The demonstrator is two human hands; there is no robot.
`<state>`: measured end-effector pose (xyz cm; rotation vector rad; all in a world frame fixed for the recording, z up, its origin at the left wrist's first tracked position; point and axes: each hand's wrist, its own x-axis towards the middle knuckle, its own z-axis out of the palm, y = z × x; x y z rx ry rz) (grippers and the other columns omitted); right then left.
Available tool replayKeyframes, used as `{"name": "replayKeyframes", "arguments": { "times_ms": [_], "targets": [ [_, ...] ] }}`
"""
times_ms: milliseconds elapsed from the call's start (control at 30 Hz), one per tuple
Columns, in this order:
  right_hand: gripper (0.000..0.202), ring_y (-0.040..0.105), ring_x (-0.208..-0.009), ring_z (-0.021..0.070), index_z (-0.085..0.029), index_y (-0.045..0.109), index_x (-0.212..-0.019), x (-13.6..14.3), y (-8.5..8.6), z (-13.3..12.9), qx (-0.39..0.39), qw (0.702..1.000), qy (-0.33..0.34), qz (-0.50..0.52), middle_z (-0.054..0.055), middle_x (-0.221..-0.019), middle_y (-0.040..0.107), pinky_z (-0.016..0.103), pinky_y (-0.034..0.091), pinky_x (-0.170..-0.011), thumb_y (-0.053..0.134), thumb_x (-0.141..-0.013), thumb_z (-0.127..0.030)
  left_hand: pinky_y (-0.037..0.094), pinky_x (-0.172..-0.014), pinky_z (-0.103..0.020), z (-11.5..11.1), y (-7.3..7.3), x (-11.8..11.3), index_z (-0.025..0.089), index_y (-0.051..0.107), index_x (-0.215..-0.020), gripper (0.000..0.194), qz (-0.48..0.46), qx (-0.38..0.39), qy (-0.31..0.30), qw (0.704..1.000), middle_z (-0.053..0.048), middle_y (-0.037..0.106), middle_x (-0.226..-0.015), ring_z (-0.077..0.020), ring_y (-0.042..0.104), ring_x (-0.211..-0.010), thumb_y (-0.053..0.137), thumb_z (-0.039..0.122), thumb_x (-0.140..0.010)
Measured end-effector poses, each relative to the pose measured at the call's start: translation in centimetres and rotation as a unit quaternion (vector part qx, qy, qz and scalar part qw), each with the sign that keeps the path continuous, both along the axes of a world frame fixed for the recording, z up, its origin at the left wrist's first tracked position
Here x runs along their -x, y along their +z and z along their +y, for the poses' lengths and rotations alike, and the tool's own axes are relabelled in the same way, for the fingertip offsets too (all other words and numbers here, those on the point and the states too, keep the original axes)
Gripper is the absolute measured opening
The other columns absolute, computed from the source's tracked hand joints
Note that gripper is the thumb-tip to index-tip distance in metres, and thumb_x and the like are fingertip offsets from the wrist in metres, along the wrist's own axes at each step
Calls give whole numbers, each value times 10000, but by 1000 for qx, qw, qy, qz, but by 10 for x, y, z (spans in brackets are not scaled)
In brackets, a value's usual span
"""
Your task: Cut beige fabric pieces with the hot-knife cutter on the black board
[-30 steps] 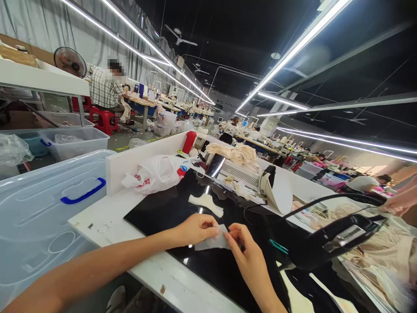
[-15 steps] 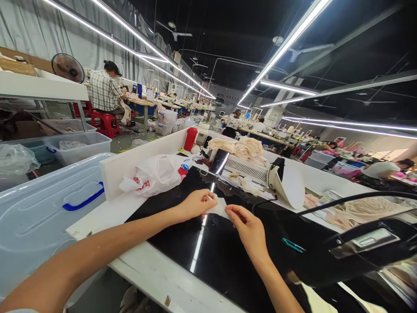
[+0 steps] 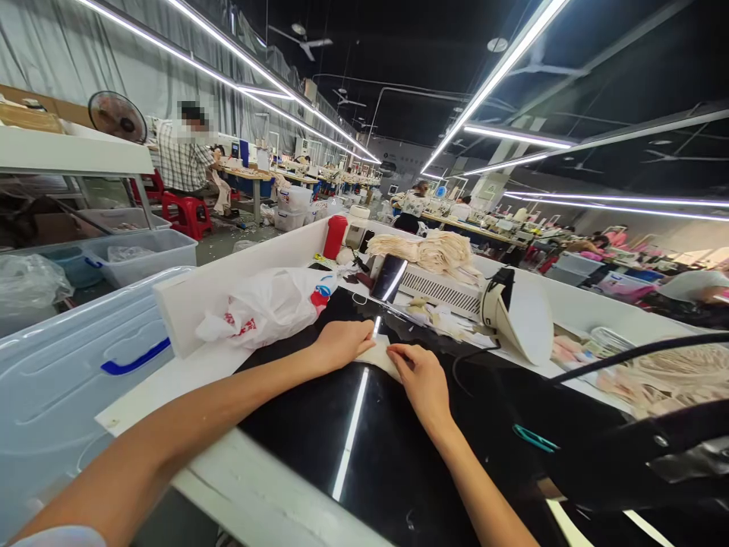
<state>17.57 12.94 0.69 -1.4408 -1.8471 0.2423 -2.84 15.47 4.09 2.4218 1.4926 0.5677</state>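
Between my hands a small pale piece of fabric (image 3: pixel 378 355) is held low over the glossy black tabletop (image 3: pixel 319 441). My left hand (image 3: pixel 344 343) has its fingers curled closed on the piece's left side. With thumb and forefinger pinched, my right hand (image 3: pixel 418 372) grips its right edge. The fingertips hide parts of the piece. To the right of my right forearm lie teal thread snips (image 3: pixel 535 438) on the black surface.
A white plastic bag (image 3: pixel 273 304) rests left of my hands. Behind them stand a slotted box (image 3: pixel 438 295) with a cream fabric stack (image 3: pixel 438 251) and a white cone-shaped shade (image 3: pixel 527 319). Dark machine parts (image 3: pixel 661 456) occupy the right. A lidded blue bin (image 3: pixel 51 403) stands left.
The view has shifted slightly. My left hand has turned, its fingers now more hidden, and both hands keep hold of the fabric piece, which looks more curved.
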Motion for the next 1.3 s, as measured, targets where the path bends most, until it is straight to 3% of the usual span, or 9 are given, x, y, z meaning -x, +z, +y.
{"name": "replayKeyframes", "arguments": {
  "times_ms": [233,433,600,733,833,900,1033,1133,1300],
  "targets": [
    [175,567,-834,262,-256,808,-903,2,-10,2,-3,999,1,-48,58,-870,726,378,388,-781,640,-944,-280,479,-739,-284,4,-8,-2,205,676,-961,189,87,-30,-5,996,-47,724,-973,-232,704,-918,567,332,-1049],
    [176,595,-999,292,-220,798,-1002,11,10,-16,-38,998,-4,-57,115,-1068,717,435,440,-915,626,-981,-250,495,-810,-305,6,-9,0,183,705,-955,192,101,-76,-9,992,-73,686,-1021,-233,667,-980,574,302,-1030],
    [125,652,-1049,219,-278,787,-1048,9,32,-76,-22,995,73,-57,37,-1094,753,367,492,-975,666,-1015,-266,501,-891,-393,9,-4,12,153,716,-1038,268,66,-116,-29,991,-125,664,-1133,-289,638,-1041,512,325,-1025],
    [163,709,-872,143,-283,787,-976,-13,36,-147,22,990,137,-38,-26,-932,784,253,549,-838,639,-1042,-293,503,-922,-410,6,-5,19,181,714,-1031,331,44,-156,-61,985,-108,671,-1116,-283,638,-1029,458,391,-1031],
    [157,720,-854,142,-286,779,-978,-55,31,-191,75,991,108,3,-39,-908,785,231,546,-800,640,-1043,-319,506,-900,-402,-6,-7,13,188,708,-1008,361,60,-157,-92,981,-101,679,-1080,-270,642,-992,418,401,-1043],
    [174,730,-830,147,-298,776,-978,-92,25,-211,82,996,27,-2,-36,-905,781,225,550,-750,631,-1046,-365,502,-890,-392,-19,-8,3,191,701,-994,364,69,-142,-115,981,-92,684,-1050,-260,648,-977,402,389,-1054],
    [318,745,-862,209,-290,765,-1019,-154,10,-232,15,988,-114,-101,18,-961,790,306,572,-770,539,-1063,-510,490,-875,-355,-50,-12,-28,196,682,-993,310,64,-112,-176,976,-58,691,-1004,-224,668,-946,417,332,-1076],
    [368,742,-894,248,-273,757,-1063,-174,1,-238,4,984,-134,-116,59,-994,786,364,575,-785,530,-1048,-563,478,-829,-335,-79,-15,-57,201,681,-1025,248,87,-106,-244,960,-37,694,-991,-207,677,-917,451,272,-1084],
    [369,728,-873,250,-265,770,-1017,-172,-11,-234,6,984,-122,-130,85,-971,773,387,564,-796,486,-1072,-495,431,-686,-330,-129,-18,-101,199,652,-943,235,110,-142,-343,922,-19,670,-884,-189,657,-792,472,235,-1091]
  ]
}}
